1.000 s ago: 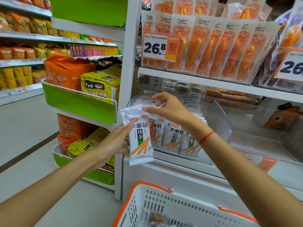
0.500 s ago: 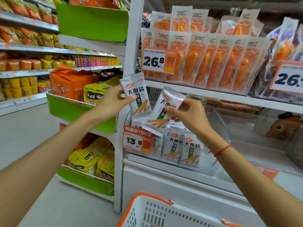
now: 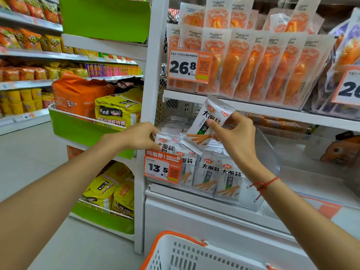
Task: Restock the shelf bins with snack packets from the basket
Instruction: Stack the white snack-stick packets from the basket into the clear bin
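Note:
My right hand (image 3: 236,139) pinches a white snack packet (image 3: 204,127) with orange sticks printed on it, held tilted just above the clear shelf bin (image 3: 269,158). Several matching packets (image 3: 207,178) stand in rows inside the bin. At the bin's front left corner my left hand (image 3: 136,137) has its fingertips closed on the top edge of another white packet (image 3: 164,143), which sits down among the others. The white basket with an orange rim (image 3: 175,248) is below at the bottom edge; its contents are out of sight.
An orange 13.5 price tag (image 3: 162,168) hangs on the bin's front. The shelf above (image 3: 253,109) holds orange pouches and a 26.8 tag (image 3: 190,65). Green racks (image 3: 78,129) with yellow and orange bags stand to the left, beside an open aisle floor.
My left hand has come down from head height and set its packet into the bin's front left corner. My right hand's packet has risen slightly and tilted more upright.

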`<state>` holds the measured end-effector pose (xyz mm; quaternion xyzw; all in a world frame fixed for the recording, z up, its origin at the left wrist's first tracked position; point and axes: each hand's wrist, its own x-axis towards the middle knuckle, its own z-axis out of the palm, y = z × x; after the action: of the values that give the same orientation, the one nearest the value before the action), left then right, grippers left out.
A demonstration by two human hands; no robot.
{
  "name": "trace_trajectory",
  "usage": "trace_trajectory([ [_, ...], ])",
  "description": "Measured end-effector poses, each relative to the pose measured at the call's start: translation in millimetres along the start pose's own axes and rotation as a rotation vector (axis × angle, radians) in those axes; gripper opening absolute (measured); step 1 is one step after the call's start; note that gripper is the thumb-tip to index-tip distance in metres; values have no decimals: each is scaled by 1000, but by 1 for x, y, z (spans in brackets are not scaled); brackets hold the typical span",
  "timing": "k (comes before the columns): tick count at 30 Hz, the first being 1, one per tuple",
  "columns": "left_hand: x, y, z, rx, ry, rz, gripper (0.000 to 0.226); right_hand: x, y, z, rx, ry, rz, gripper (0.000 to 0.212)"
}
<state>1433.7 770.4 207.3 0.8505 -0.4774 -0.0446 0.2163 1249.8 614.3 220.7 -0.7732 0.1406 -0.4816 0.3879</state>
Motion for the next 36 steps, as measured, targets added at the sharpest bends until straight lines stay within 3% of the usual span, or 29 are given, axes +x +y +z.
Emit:
trace_trajectory([
  [3,4,7,-2,-32,27,73,20,-1,2,0,12,-15,1,8],
  [9,12,5,-4,136,91,99,10,1,5,-1,57,-3,33,17],
  [15,9,8,-7,336,-27,73,9,-2,1,-3,113,14,9,18],
  [19,6,8,-6,322,98,72,16,-1,-4,-9,111,16,-35,9],
  [25,1,36,-12,175,-14,149,36,0,-8,-32,89,25,-81,7],
  [28,6,48,1,185,-117,186,31,1,-5,-44,105,28,-28,9],
  [36,16,43,22,188,5,172,25,1,8,-57,-14,-146,134,7],
])
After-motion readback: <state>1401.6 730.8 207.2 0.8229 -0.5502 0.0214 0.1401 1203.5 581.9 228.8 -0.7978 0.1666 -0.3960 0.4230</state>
